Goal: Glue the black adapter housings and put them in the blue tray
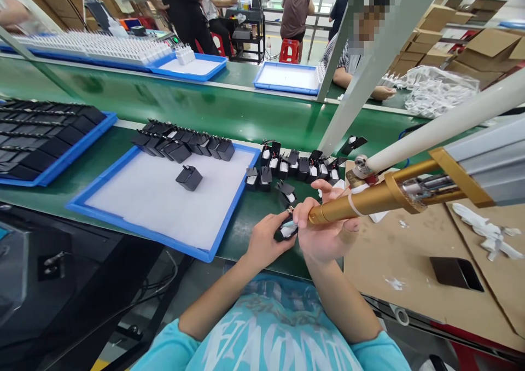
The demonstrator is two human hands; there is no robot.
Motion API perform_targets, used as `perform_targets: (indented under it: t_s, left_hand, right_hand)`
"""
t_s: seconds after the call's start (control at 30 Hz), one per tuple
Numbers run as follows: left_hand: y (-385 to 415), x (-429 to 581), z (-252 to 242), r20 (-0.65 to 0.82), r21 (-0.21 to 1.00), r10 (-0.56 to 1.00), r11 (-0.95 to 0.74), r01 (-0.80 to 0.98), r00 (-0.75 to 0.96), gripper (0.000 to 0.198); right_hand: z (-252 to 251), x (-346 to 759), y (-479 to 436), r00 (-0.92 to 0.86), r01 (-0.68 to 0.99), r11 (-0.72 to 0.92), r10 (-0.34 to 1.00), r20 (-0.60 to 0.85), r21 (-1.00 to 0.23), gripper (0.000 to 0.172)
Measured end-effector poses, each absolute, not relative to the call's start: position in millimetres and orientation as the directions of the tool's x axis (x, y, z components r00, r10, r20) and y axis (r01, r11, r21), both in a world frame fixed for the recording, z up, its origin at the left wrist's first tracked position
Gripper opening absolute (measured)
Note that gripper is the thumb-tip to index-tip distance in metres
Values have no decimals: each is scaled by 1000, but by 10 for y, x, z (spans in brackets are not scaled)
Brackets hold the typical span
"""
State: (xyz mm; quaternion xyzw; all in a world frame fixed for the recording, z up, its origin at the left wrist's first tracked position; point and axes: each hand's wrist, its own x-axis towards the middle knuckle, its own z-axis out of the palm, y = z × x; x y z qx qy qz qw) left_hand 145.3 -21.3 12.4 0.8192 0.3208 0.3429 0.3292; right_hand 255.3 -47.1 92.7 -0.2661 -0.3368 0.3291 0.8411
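My left hand is closed on a small black case with a white part inside it, held low over the green bench. My right hand wraps round the golden barrel of a power screwdriver, which slants in from the right. Its front end is beside the case; the fingers hide whether they touch. Just beyond my hands, an open black case lies with its flap raised. Several similar open cases with white parts and wires stand behind it.
Left of my hands, a blue-rimmed tray bears a single black box and a row of black boxes. A fuller tray stands far left. Cardboard with a black sleeve lies right. A metal post rises ahead; co-workers sit beyond.
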Motion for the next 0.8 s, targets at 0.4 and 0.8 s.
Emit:
perform_targets:
  t_s: [0.4,0.8]
  left_hand:
    - [-16,1212,70,77,771,731,-474,425,678,50]
    - [56,1404,132,52,872,749,-356,336,661,28]
  right_hand:
    - [880,2662,-488,636,-352,656,691,344,-668,43]
    - [764,2980,-670,638,-297,668,670,379,-682,42]
